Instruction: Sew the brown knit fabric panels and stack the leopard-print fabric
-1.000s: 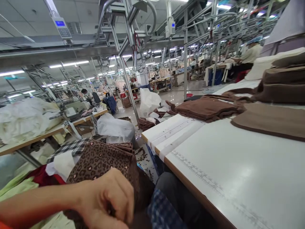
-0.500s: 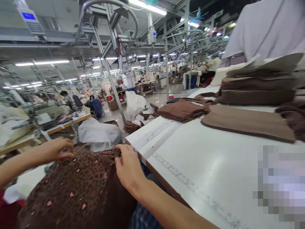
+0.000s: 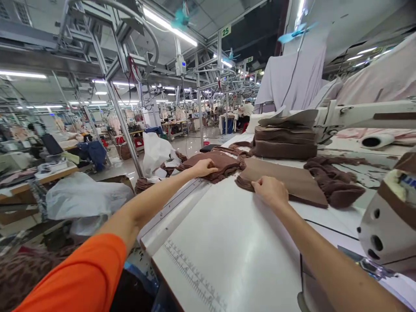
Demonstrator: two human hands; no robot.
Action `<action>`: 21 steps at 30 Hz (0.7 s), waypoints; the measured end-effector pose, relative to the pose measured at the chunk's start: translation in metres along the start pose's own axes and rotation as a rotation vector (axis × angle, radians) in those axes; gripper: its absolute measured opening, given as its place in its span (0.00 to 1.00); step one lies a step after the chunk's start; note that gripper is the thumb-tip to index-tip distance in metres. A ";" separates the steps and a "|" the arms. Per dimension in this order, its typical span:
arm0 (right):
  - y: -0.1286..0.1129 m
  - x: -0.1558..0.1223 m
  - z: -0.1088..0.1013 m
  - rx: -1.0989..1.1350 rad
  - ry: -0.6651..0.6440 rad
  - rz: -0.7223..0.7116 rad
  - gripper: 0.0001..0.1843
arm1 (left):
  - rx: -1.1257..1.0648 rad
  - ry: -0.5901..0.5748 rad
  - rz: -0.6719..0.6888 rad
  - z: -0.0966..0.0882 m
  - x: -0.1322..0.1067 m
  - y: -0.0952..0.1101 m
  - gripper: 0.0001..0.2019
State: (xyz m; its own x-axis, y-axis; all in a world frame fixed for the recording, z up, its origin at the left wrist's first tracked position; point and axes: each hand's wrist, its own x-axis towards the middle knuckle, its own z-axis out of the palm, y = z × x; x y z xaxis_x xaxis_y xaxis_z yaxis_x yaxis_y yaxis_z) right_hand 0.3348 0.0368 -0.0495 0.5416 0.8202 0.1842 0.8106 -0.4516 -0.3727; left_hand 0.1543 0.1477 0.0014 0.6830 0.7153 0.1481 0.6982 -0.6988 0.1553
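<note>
Moved to table (image 3: 234, 242): left hand (image 3: 204, 167) touches brown stack (image 3: 227, 162), right hand (image 3: 269, 191) tan piece (image 3: 294, 182).

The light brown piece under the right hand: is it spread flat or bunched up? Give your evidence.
Spread flat: the light brown piece lies smooth on the white table, the right hand on its near corner.

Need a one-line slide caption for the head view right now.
Left hand on a brown fabric pile, right hand on a flat tan fabric piece, white sewing table.

brown fabric stack (image 3: 212, 164) | tan flat piece (image 3: 292, 182) | white table (image 3: 234, 242) | orange sleeve (image 3: 81, 277) (plain)
</note>
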 end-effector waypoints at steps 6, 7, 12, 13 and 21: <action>0.000 0.008 -0.002 -0.071 -0.072 0.074 0.12 | -0.157 -0.049 -0.073 0.023 0.026 -0.026 0.16; -0.001 0.008 -0.005 -0.087 -0.070 0.071 0.12 | -0.173 -0.032 -0.079 0.023 0.026 -0.027 0.16; -0.006 -0.016 -0.020 -0.218 0.036 -0.073 0.12 | -0.188 0.152 -0.055 0.004 0.024 -0.019 0.17; -0.007 -0.026 -0.022 -0.247 0.052 -0.143 0.12 | -0.184 0.189 -0.034 -0.002 0.022 -0.015 0.17; 0.007 -0.171 -0.026 -0.220 -0.051 -0.759 0.08 | -0.208 -0.129 0.318 -0.052 -0.067 0.050 0.12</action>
State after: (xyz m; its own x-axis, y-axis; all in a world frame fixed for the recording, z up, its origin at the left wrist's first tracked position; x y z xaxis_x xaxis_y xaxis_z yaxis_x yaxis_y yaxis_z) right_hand 0.2536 -0.1152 -0.0598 -0.1835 0.9446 0.2722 0.9827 0.1828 0.0280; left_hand 0.1322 0.0644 0.0503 0.8884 0.4483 0.0990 0.3986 -0.8602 0.3179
